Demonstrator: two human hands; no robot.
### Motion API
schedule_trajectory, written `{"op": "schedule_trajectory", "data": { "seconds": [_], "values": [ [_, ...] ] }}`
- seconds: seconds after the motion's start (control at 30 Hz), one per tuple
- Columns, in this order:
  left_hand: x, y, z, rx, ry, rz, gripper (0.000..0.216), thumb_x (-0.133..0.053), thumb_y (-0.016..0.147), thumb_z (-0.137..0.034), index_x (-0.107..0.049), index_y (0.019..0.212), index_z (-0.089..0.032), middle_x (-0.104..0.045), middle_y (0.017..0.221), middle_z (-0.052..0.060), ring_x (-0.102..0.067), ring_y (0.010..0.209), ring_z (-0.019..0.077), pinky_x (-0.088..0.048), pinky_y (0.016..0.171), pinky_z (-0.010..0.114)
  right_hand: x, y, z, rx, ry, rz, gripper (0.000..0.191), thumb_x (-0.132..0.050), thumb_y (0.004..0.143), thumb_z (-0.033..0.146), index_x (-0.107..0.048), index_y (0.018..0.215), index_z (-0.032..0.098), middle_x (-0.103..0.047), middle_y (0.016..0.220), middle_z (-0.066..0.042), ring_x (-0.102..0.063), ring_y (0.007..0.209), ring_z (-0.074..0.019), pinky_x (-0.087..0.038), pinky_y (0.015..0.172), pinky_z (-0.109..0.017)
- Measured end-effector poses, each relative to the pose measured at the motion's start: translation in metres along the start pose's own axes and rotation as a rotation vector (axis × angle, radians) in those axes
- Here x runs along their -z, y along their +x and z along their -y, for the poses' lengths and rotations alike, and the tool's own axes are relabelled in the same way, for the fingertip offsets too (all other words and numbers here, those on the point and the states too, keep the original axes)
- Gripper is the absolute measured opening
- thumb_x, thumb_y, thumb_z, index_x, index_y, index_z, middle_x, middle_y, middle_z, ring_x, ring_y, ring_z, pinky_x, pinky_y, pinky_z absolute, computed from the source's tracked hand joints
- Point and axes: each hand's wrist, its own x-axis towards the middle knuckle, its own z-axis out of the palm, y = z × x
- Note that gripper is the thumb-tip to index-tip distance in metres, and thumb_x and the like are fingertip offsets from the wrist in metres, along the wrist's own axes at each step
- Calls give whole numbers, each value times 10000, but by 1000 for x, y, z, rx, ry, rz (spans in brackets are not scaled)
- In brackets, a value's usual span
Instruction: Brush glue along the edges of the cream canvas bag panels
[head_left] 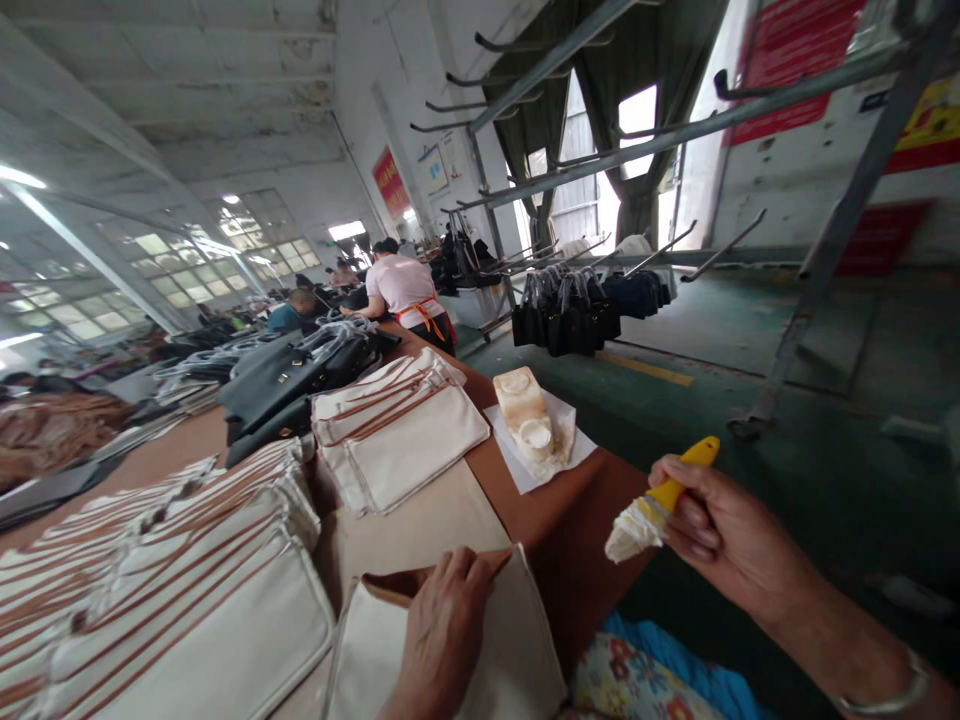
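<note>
My right hand (712, 520) is closed round the yellow handle of a paintbrush (637, 525), held up past the table's right edge. Thick white paste cakes its bristles, which point down to the left. In front of me lies a cream bag piece (517, 630) with a brown lining showing at its gaping top edge. My left hand (446, 630) rests over this piece, its bent fingers gripping the top edge; the fingertips are partly hidden. A paste-smeared container (523, 405) lies on a white sheet (577, 415) beyond the piece, near the table's edge.
Cream bag pieces with brown edges are stacked at left (217, 600) and ahead (405, 430). Dark bags (277, 385) lie farther back on the brown table (555, 530). A co-worker (405, 290) bends over its far end. A metal rack (600, 160) stands at right, with black bags (566, 315) hanging.
</note>
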Motion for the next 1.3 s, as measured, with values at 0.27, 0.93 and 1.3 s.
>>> {"op": "schedule_trajectory", "data": {
  "seconds": [0.27, 0.93, 1.3],
  "values": [
    [-23, 58, -4, -97, -92, 156, 321, -439, 823, -75, -607, 1072, -188, -640, 1080, 90, -566, 1025, 243, -363, 937, 406, 9, 18, 0, 47, -13, -9, 185, -673, 882, 278, -660, 777, 127, -360, 428, 81, -209, 345, -31, -238, 325, -143],
    [27, 41, 15, 101, -1099, 523, 285, -521, 770, -220, -734, 955, -180, -694, 894, 2, -584, 834, 183, -394, 744, 273, -20, 28, -76, 178, -682, 132, 359, -574, 930, 494, -537, 769, 175, -396, 456, 83, -324, 370, -72, -240, 374, -209],
    [33, 25, 10, 174, -1167, 464, 213, -579, 732, -250, -733, 853, -167, -652, 888, 17, -554, 846, 187, -379, 748, 279, -17, 43, -93, 311, -779, 90, 353, -569, 936, 492, -545, 754, 191, -415, 514, 50, -388, 448, -116, -317, 436, -241]
  ]
}}
